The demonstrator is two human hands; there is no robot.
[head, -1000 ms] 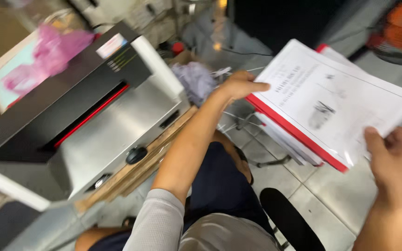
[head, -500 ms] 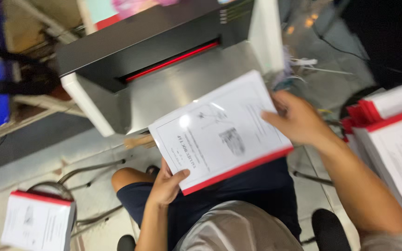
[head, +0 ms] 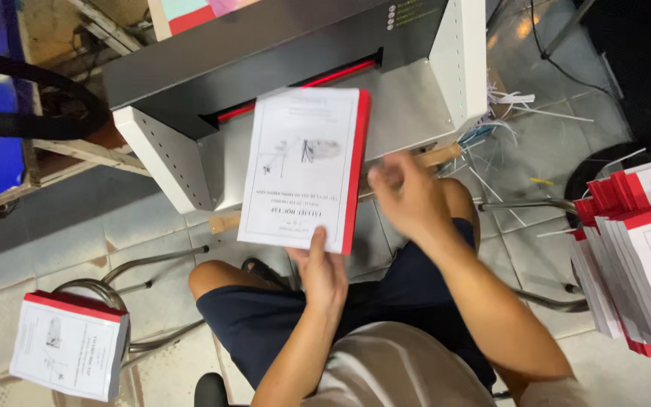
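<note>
At far left a stack of booklets [head: 69,345] with white covers and red spines rests on a metal stool [head: 126,280] standing on the tiled floor [head: 99,226]. Centre frame, the left hand [head: 323,273] holds one booklet [head: 304,169] of the same kind by its near edge, thumb on the cover and the other fingers hidden beneath, pinching it. The booklet is held roughly flat over the metal bed of a grey cutting machine [head: 280,53], red spine to the right, its far edge close to the machine's red-lit slot [head: 303,89]. Whether it touches the bed cannot be told. Just right of the booklet the right hand [head: 407,197] is blurred and holds nothing; its fingers appear loosely curled, apart from the booklet. The person is seated, in dark shorts, knees below the machine. Thin paper strips [head: 518,120] lie on the floor to the right of the machine. At far right a fanned pile of red-spined booklets [head: 638,249] lies at the frame edge.
</note>
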